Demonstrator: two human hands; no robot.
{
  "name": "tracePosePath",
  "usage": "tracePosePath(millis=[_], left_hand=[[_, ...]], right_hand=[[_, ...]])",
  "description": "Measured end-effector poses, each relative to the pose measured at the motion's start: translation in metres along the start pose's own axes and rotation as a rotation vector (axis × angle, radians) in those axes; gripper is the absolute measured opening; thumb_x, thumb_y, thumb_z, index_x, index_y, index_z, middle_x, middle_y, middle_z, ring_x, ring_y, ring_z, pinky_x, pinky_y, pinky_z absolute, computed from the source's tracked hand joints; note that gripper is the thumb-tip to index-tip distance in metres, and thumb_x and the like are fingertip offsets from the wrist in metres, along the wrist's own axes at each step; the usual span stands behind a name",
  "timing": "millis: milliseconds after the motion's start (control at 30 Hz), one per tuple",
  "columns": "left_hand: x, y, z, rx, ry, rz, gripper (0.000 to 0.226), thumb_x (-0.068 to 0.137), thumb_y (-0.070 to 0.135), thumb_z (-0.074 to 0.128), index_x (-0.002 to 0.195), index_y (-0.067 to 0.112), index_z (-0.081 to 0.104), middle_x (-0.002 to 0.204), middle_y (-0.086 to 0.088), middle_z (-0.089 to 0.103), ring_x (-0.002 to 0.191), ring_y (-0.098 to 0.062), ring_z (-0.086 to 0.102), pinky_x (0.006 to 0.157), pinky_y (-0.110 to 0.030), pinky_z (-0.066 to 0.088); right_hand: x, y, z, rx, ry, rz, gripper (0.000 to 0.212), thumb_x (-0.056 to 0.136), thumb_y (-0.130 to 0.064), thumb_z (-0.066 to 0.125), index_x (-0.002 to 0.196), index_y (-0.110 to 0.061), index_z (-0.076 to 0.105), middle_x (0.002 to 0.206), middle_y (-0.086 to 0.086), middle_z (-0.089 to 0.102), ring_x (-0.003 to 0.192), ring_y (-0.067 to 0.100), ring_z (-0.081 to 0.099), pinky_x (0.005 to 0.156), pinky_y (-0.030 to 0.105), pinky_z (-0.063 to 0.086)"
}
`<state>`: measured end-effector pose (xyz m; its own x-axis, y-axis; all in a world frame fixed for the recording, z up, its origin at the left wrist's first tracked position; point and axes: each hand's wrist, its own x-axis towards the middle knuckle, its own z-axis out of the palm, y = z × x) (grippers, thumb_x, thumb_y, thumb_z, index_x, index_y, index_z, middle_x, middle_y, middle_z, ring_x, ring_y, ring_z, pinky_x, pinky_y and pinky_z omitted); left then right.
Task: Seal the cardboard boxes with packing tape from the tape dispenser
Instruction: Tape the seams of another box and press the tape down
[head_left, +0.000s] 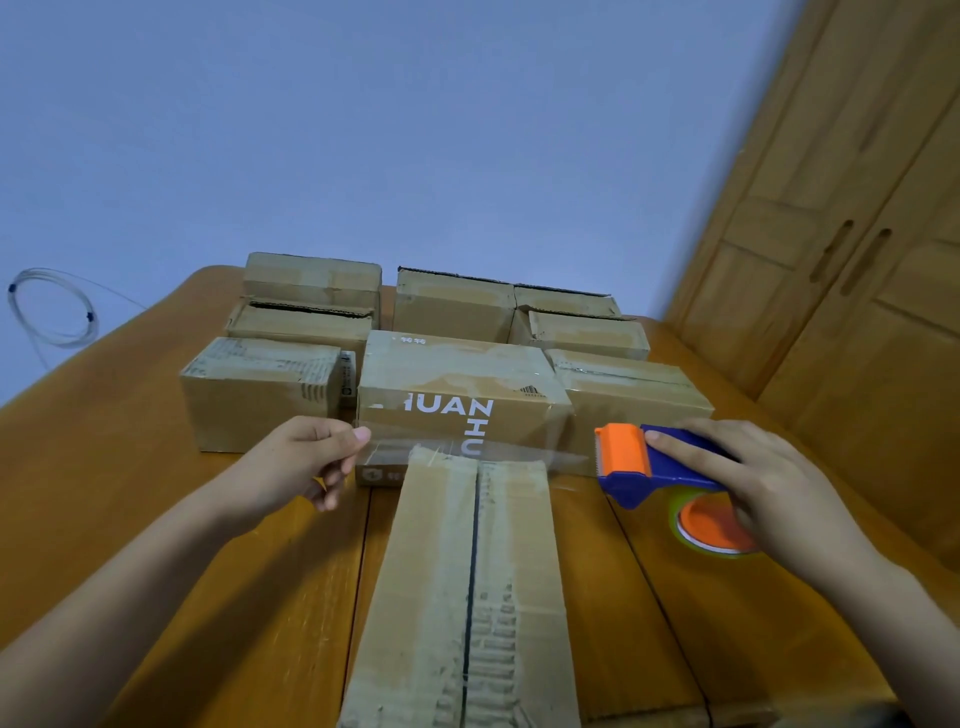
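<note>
Nearest to us lies a long box (467, 597) on the wooden desk (208, 571). Its two top flaps meet at a dark seam down the middle, and the cardboard is rough, with old tape marks. Over its far end we hold a clear tape strip (467, 447), glossy and almost invisible, stretched from side to side. Our left hand (301, 462) pinches the free end between thumb and fingers (358, 434). Our right hand (753, 483) holds the dispenser (639, 462), blue with an orange head and an orange core; its fingers are curled over the top of the blue body.

Just behind the strip stands a box printed with white letters (457, 395). Around it are more brown boxes (260, 389), some with open flaps, closely packed. Farther left, a thin coiled wire (52, 306) hangs on the blue wall (415, 130). On the right there is a wooden wardrobe (857, 234).
</note>
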<state>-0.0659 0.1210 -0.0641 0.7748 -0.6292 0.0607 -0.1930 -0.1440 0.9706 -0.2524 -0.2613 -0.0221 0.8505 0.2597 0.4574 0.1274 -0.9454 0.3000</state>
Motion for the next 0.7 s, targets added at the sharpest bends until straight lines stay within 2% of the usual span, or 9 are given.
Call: tracePosePath(millis=[133,233,333,400,500,533,600,700], left_hand=[[-0.004,-0.011,0.004,-0.038,-0.001,-0.02,0.045,0.068,0.061,0.058,0.056,0.018,0.052,0.054,0.0,0.042,0.048,-0.018,0.05,0.05,-0.023,0.043],[-0.008,-0.024,0.016,-0.096,-0.001,-0.03,0.044,0.071,0.061,0.059,0.057,0.02,0.052,0.055,-0.001,0.043,0.048,-0.017,0.049,0.051,-0.022,0.043],[-0.009,-0.037,0.033,-0.171,0.043,-0.026,0.043,0.071,0.061,0.06,0.054,0.023,0.053,0.056,-0.004,0.043,0.047,-0.016,0.047,0.05,-0.021,0.043],[-0.01,-0.044,0.044,-0.215,0.061,-0.03,0.049,0.071,0.063,0.058,0.062,0.015,0.055,0.059,-0.008,0.045,0.052,-0.022,0.046,0.052,-0.023,0.043],[-0.009,-0.048,0.055,-0.276,0.066,0.018,0.074,0.082,0.058,0.055,0.089,-0.016,0.051,0.071,-0.027,0.048,0.065,-0.032,0.047,0.059,-0.03,0.045],[-0.008,-0.048,0.059,-0.274,0.082,0.041,0.074,0.088,0.054,0.053,0.093,-0.02,0.049,0.075,-0.032,0.05,0.068,-0.034,0.049,0.06,-0.03,0.046],[-0.008,-0.045,0.068,-0.273,0.125,0.063,0.066,0.096,0.043,0.047,0.091,-0.023,0.049,0.078,-0.029,0.053,0.071,-0.035,0.05,0.057,-0.027,0.047],[-0.007,-0.045,0.078,-0.275,0.213,0.061,0.05,0.094,0.029,0.044,0.091,-0.021,0.051,0.079,-0.019,0.053,0.07,-0.031,0.046,0.054,-0.026,0.043]], right_hand=[[-0.008,-0.007,0.009,0.022,-0.001,0.038,0.106,0.053,-0.005,0.091,0.142,-0.029,0.039,0.123,0.01,0.061,0.106,0.03,0.059,0.073,0.042,0.054],[-0.016,-0.018,0.023,0.051,-0.015,0.063,0.102,0.057,-0.008,0.09,0.143,-0.031,0.038,0.125,0.007,0.059,0.108,0.027,0.056,0.077,0.041,0.052],[-0.024,-0.028,0.04,0.142,-0.006,0.114,0.106,0.062,0.004,0.083,0.146,-0.035,0.032,0.126,0.004,0.057,0.11,0.023,0.05,0.081,0.04,0.051],[-0.026,-0.038,0.05,0.191,0.021,0.141,0.112,0.059,0.01,0.081,0.147,-0.038,0.03,0.125,0.004,0.057,0.109,0.022,0.048,0.08,0.04,0.051],[-0.026,-0.059,0.062,0.254,0.025,0.178,0.112,0.065,0.004,0.08,0.148,-0.044,0.021,0.125,0.003,0.057,0.109,0.023,0.052,0.078,0.04,0.053],[-0.027,-0.066,0.066,0.265,0.03,0.187,0.107,0.07,-0.002,0.077,0.148,-0.045,0.018,0.125,0.004,0.058,0.109,0.023,0.053,0.077,0.04,0.054],[-0.028,-0.078,0.071,0.276,0.032,0.208,0.104,0.073,-0.012,0.077,0.148,-0.046,0.015,0.124,0.007,0.059,0.11,0.021,0.05,0.076,0.039,0.053],[-0.028,-0.085,0.074,0.28,-0.047,0.268,0.138,0.043,-0.014,0.097,0.15,-0.043,0.014,0.117,0.01,0.063,0.102,0.027,0.058,0.068,0.044,0.056]])
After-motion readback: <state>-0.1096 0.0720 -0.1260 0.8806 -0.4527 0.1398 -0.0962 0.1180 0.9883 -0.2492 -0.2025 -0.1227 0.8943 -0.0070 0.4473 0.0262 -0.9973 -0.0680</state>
